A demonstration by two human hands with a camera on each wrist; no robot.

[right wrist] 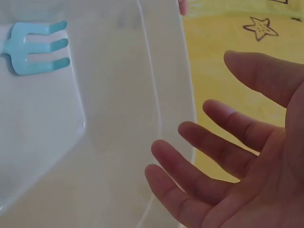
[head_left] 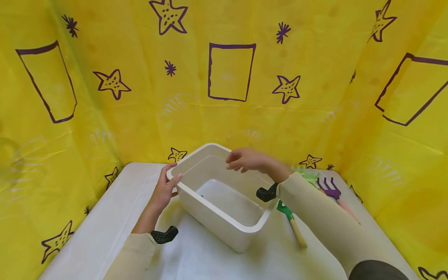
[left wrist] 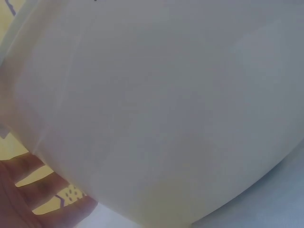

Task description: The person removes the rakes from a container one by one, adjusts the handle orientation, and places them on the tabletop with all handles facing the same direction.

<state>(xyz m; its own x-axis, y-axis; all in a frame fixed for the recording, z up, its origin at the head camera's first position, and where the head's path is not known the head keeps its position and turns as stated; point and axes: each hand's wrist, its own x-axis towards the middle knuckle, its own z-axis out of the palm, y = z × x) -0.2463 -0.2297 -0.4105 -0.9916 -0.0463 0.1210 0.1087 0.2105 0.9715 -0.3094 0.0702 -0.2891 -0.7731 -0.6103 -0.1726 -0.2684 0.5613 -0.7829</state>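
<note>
A white plastic bin stands at an angle on the table. At its left corner my left hand grips the rim, thumb over the edge and fingers along the outer side; the left wrist view shows those fingers beside the wall. Over the bin's far side hovers my right hand, holding nothing, its fingers loosely bent and spread apart in the right wrist view. Inside, on the bin's floor, lies a light blue hand fork; its handle runs out of that view, and the near wall hides nearly all of it from the head view.
Right of the bin lie a green garden tool with a wooden handle, a purple hand fork with a pink handle and a light green toothed tool, partly behind the right sleeve. Yellow patterned sheeting surrounds the white tabletop.
</note>
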